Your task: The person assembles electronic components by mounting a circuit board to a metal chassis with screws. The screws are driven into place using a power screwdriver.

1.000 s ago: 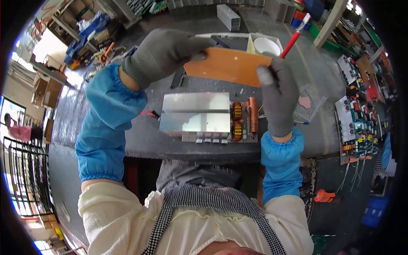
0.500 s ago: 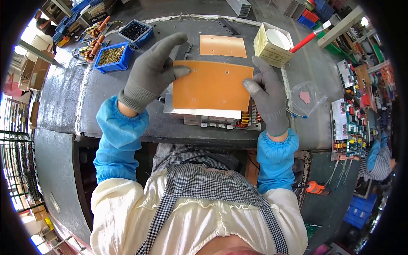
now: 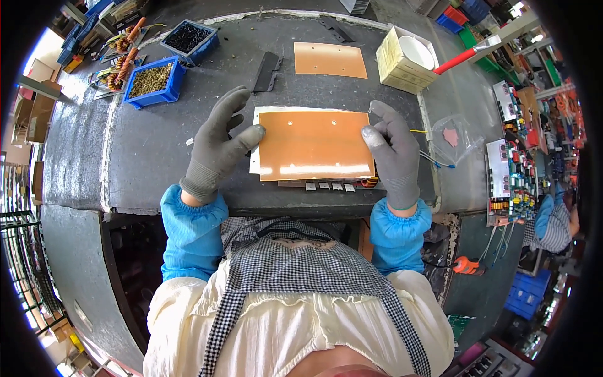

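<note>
An orange rectangular sheet (image 3: 316,147) with small holes is held level between my two grey-gloved hands, above a pale metal plate (image 3: 255,162) whose left and top edges show. My left hand (image 3: 220,144) has its thumb at the sheet's left edge, with the fingers raised behind. At the right edge, my right hand (image 3: 397,151) presses its thumb to the sheet; its fingers curl beyond. Below the sheet's front edge peeks a circuit board with several metal tabs (image 3: 330,186) and a copper coil. The sheet hides most of the plate and board.
A second orange sheet (image 3: 330,61) lies farther back, beside a black bracket (image 3: 267,72). Blue bins hold brass-coloured parts (image 3: 152,81) and black parts (image 3: 190,39). At right stand a box with a white tub (image 3: 408,60), a red-handled brush (image 3: 455,61) and circuit boards (image 3: 512,176).
The orange sheet has moved slightly down toward me. My left hand has lowered and its fingers have drawn in from their wide spread. More of the pale plate shows at the left.
</note>
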Tool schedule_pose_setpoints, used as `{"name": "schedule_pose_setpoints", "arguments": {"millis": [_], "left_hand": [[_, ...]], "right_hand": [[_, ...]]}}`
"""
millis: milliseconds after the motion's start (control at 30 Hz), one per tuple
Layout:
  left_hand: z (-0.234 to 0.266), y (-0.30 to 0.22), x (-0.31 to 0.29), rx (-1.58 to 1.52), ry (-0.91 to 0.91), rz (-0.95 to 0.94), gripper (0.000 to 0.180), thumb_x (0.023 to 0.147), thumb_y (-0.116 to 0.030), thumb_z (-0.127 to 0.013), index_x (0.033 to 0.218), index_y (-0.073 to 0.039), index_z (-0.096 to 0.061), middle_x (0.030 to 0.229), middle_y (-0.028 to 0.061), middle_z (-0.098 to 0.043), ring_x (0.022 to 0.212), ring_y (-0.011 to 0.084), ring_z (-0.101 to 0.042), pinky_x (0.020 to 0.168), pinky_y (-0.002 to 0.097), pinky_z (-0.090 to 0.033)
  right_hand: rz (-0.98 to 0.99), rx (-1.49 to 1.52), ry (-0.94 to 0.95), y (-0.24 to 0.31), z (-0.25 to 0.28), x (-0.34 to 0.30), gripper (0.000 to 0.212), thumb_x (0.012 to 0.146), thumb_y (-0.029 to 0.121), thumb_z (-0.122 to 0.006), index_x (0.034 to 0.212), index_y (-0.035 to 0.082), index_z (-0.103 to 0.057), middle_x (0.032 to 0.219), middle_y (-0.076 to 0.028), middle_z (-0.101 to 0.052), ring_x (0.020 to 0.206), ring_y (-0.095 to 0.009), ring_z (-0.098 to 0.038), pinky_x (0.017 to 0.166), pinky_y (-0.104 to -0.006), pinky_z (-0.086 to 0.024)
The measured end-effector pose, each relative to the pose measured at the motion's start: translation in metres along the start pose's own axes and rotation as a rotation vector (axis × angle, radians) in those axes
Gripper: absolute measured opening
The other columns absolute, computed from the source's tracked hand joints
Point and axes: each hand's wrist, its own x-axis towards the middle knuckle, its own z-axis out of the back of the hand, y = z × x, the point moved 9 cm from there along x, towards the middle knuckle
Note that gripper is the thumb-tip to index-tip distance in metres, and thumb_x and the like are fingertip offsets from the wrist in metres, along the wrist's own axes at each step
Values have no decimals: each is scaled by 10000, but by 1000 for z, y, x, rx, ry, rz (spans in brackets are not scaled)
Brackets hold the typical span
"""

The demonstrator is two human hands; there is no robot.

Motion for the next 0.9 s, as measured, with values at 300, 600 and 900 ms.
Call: {"name": "schedule_pose_setpoints", "arguments": {"millis": [300, 600, 900], "left_hand": [[-8, 8, 10, -72, -47, 113, 609, 909, -226, -731, 1438, -29, -502, 1457, 164, -516, 1344, 277, -513, 1128, 393, -418], [-15, 15, -4, -184, -38, 168, 783, 862, -310, -797, 1491, -25, -429, 1461, 255, -481, 1371, 354, -482, 1123, 430, -422], [-19, 17, -11, -103, 7, 158, 737, 921, -339, -743, 1496, -17, -414, 1495, 203, -464, 1395, 337, -453, 1163, 426, -357]], "right_hand": [[-15, -28, -128, -4, -2, -4, 349, 935, 109, -638, 1272, 17, -632, 750, -26, -549, 672, -94, -491, 629, -281, -451], [-24, 11, -120, -4, 1, -4, 353, 929, 88, -632, 1277, 32, -636, 757, -23, -555, 673, -91, -497, 634, -275, -453], [-64, 7, -89, -4, 0, -5, 351, 918, 89, -648, 1263, 26, -637, 784, -28, -590, 691, -95, -533, 655, -277, -477]]}}
